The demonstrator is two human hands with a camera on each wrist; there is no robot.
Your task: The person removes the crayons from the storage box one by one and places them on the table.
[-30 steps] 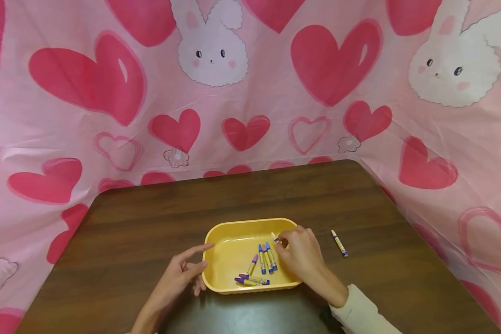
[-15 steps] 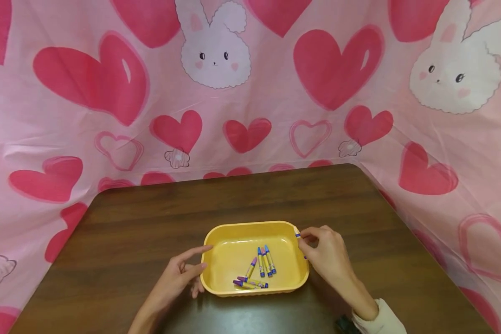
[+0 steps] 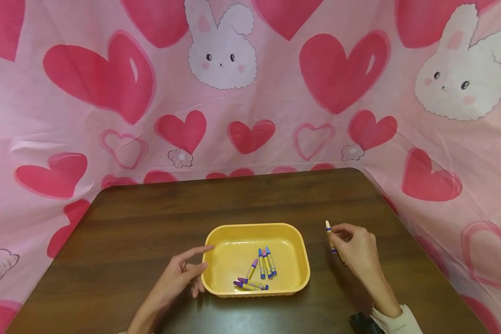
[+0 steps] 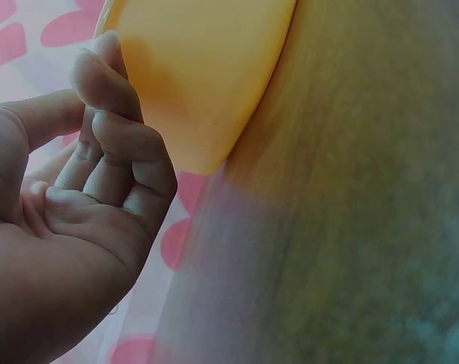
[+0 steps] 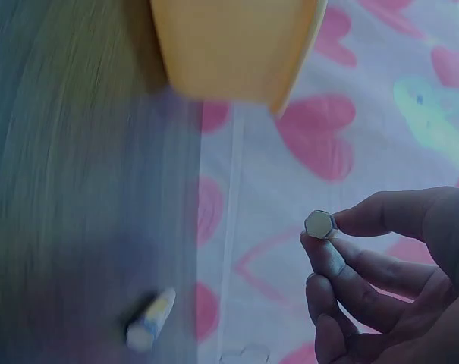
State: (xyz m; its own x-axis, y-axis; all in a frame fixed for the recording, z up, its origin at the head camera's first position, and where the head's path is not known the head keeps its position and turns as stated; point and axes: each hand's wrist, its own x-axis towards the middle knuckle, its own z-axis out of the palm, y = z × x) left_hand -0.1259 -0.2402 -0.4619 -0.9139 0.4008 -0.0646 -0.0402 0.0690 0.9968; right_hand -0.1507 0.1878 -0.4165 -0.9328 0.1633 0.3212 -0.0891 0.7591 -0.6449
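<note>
My right hand (image 3: 359, 255) pinches a white-tipped crayon (image 3: 328, 229) between thumb and fingertips, tip up, right of the yellow tray (image 3: 254, 227). In the right wrist view the held crayon (image 5: 320, 224) shows its pale hexagonal end. Below that hand lies another crayon (image 5: 152, 318) on the table, mostly hidden by the hand in the head view. My left hand (image 3: 175, 276) is at the tray's left side, index fingertip over the rim and thumb at the outer wall, other fingers loosely bent. Inside the tray lie several crayons with blue, pink, lilac and purple tips, including a lilac crayon (image 3: 251, 269).
The dark wooden table (image 3: 192, 204) reaches back to a pink cloth (image 3: 275, 102) printed with hearts and rabbits, which hangs behind and on both sides. A dark band (image 3: 365, 322) shows near my right sleeve (image 3: 398, 320).
My right hand has carried the white-tipped crayon out of the tray, over its right rim and above the table near the other crayon there. The left hand has stayed at the tray.
</note>
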